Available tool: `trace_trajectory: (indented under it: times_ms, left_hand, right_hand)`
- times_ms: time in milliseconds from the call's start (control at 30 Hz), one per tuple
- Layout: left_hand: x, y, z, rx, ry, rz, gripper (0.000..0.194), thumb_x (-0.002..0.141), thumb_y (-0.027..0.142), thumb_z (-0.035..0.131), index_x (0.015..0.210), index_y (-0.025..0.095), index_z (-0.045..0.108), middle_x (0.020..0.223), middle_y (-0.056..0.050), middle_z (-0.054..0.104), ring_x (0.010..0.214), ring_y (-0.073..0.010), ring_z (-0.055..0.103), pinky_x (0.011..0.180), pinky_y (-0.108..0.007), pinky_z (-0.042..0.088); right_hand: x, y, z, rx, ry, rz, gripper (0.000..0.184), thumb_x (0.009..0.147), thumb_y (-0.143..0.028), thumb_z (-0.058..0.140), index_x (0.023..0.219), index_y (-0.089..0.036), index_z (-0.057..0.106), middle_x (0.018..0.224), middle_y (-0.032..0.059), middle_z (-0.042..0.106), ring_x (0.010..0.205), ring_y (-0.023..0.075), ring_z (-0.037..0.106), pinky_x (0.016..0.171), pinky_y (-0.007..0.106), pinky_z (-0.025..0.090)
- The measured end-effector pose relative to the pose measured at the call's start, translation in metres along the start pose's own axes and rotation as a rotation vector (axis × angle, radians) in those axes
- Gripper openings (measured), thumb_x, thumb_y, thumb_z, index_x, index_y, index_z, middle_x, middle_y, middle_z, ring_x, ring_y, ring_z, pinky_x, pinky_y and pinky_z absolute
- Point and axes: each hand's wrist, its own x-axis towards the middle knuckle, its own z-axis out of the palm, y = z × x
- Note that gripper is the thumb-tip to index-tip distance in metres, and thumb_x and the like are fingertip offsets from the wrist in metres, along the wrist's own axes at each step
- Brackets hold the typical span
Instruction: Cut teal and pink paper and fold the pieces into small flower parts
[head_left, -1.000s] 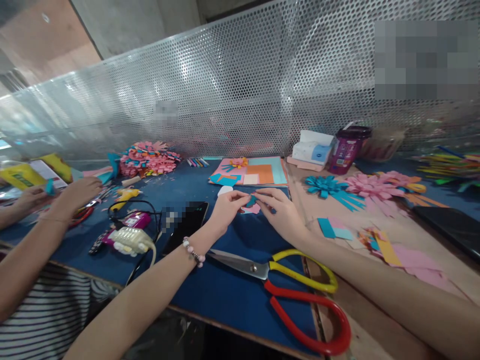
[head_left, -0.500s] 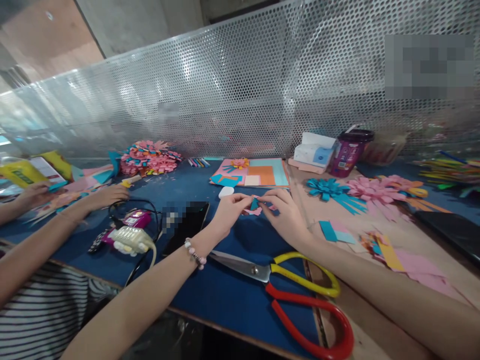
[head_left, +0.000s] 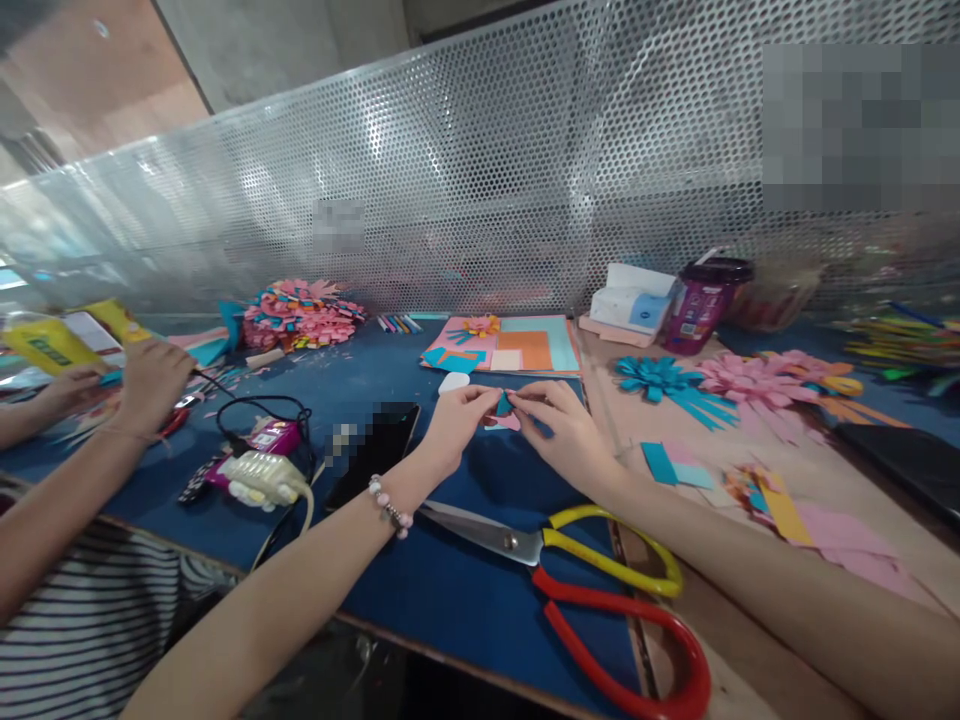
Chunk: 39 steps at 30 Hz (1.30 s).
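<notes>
My left hand (head_left: 455,428) and my right hand (head_left: 559,432) meet over the blue table, fingertips pinched on a small piece of teal paper (head_left: 503,405). A bit of pink paper (head_left: 510,423) shows just under it; whether it is joined to the teal piece I cannot tell. Below my wrists lie large scissors (head_left: 540,550) with one yellow and one red handle, blades parted slightly. Beyond my hands is a stack of coloured paper sheets (head_left: 525,345), with a small orange and pink paper flower (head_left: 481,325) on it.
Left of my arm lie a dark phone (head_left: 375,455) and a purple device (head_left: 274,437) with cables. A co-worker's hands (head_left: 154,380) are at the far left. Paper flowers (head_left: 652,378) and a purple cup (head_left: 697,308) stand right. A perforated metal screen (head_left: 480,180) closes the back.
My hands stay nearly in place, and the teal piece has turned slightly between my fingers. The co-worker's nearer hand has lifted and moved left towards the yellow packet.
</notes>
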Motion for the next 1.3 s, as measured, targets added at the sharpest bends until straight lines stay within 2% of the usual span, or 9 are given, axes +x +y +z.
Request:
trace_trajectory:
  times_ms: [167, 433, 633, 733, 833, 900, 967, 1067, 1300]
  left_hand:
    - [-0.001, 0.000, 0.000, -0.025, -0.019, -0.006, 0.029, 0.068, 0.042, 0.061, 0.070, 0.013, 0.063, 0.067, -0.002, 0.055, 0.065, -0.0110, 0.051, 0.062, -0.024, 0.045]
    - [0.001, -0.003, -0.002, 0.009, 0.023, -0.026, 0.034, 0.063, 0.044, 0.066, 0.076, 0.013, 0.066, 0.076, -0.006, 0.062, 0.068, -0.0134, 0.057, 0.063, -0.026, 0.045]
    - [0.003, -0.004, -0.003, -0.005, 0.003, -0.015, 0.031, 0.064, 0.042, 0.065, 0.076, 0.012, 0.066, 0.073, -0.005, 0.060, 0.068, -0.0123, 0.054, 0.062, -0.024, 0.044]
    - [0.003, -0.002, -0.003, 0.016, 0.019, 0.000, 0.031, 0.064, 0.042, 0.066, 0.073, 0.012, 0.065, 0.069, -0.004, 0.058, 0.066, -0.0118, 0.052, 0.060, -0.024, 0.043]
    - [0.002, 0.001, -0.002, 0.029, 0.019, 0.018, 0.031, 0.064, 0.041, 0.066, 0.075, 0.013, 0.065, 0.070, -0.004, 0.058, 0.067, -0.0120, 0.053, 0.059, -0.023, 0.042]
    - [0.001, 0.003, -0.001, 0.035, 0.004, 0.027, 0.030, 0.064, 0.040, 0.066, 0.077, 0.014, 0.066, 0.072, -0.004, 0.059, 0.068, -0.0121, 0.053, 0.060, -0.023, 0.042]
    - [0.000, 0.003, -0.001, 0.042, -0.014, 0.027, 0.029, 0.065, 0.039, 0.066, 0.079, 0.015, 0.067, 0.074, -0.003, 0.061, 0.069, -0.0121, 0.053, 0.061, -0.023, 0.041]
    - [-0.001, 0.003, -0.001, 0.071, -0.025, 0.044, 0.028, 0.066, 0.039, 0.065, 0.081, 0.015, 0.068, 0.076, -0.004, 0.062, 0.067, -0.0113, 0.052, 0.060, -0.023, 0.040]
    - [0.000, 0.002, -0.001, 0.142, -0.022, 0.052, 0.029, 0.066, 0.040, 0.064, 0.081, 0.016, 0.069, 0.075, -0.004, 0.064, 0.062, -0.0101, 0.048, 0.056, -0.023, 0.035]
  right_hand:
    - [-0.001, 0.002, 0.001, -0.013, -0.039, 0.009, 0.024, 0.084, -0.016, 0.047, 0.102, -0.019, 0.063, 0.099, 0.0100, 0.058, 0.093, 0.0203, 0.051, 0.074, 0.034, 0.049]
    - [-0.002, 0.000, 0.000, -0.090, -0.118, -0.008, 0.030, 0.085, -0.016, 0.045, 0.111, -0.022, 0.059, 0.104, 0.0096, 0.058, 0.092, 0.0215, 0.052, 0.076, 0.038, 0.048]
    - [-0.002, -0.004, 0.000, -0.052, -0.107, 0.035, 0.029, 0.085, -0.017, 0.044, 0.109, -0.023, 0.059, 0.107, 0.0097, 0.056, 0.096, 0.0218, 0.052, 0.079, 0.037, 0.048]
    - [0.000, -0.005, -0.004, 0.057, -0.058, 0.131, 0.027, 0.087, -0.020, 0.042, 0.108, -0.021, 0.058, 0.105, 0.0096, 0.055, 0.092, 0.0192, 0.054, 0.076, 0.033, 0.048]
    - [0.003, -0.004, -0.008, 0.174, 0.037, 0.324, 0.022, 0.087, -0.026, 0.042, 0.103, -0.017, 0.055, 0.093, 0.0081, 0.056, 0.073, 0.0146, 0.054, 0.061, 0.027, 0.047]
    - [0.006, -0.003, -0.011, 0.219, 0.051, 0.435, 0.021, 0.087, -0.032, 0.043, 0.094, -0.016, 0.055, 0.082, 0.0054, 0.057, 0.064, 0.0132, 0.052, 0.055, 0.025, 0.043]
    - [0.008, -0.002, -0.013, 0.259, -0.026, 0.494, 0.024, 0.087, -0.037, 0.042, 0.084, -0.017, 0.055, 0.074, 0.0025, 0.056, 0.062, 0.0126, 0.050, 0.054, 0.025, 0.040]
    - [0.009, -0.002, -0.015, 0.332, -0.165, 0.494, 0.031, 0.087, -0.041, 0.040, 0.074, -0.018, 0.055, 0.064, -0.0008, 0.052, 0.059, 0.0116, 0.047, 0.054, 0.024, 0.037]
    - [0.008, 0.000, -0.015, 0.467, -0.221, 0.492, 0.031, 0.085, -0.042, 0.043, 0.075, -0.017, 0.058, 0.066, -0.0001, 0.059, 0.062, 0.0120, 0.052, 0.057, 0.024, 0.039]
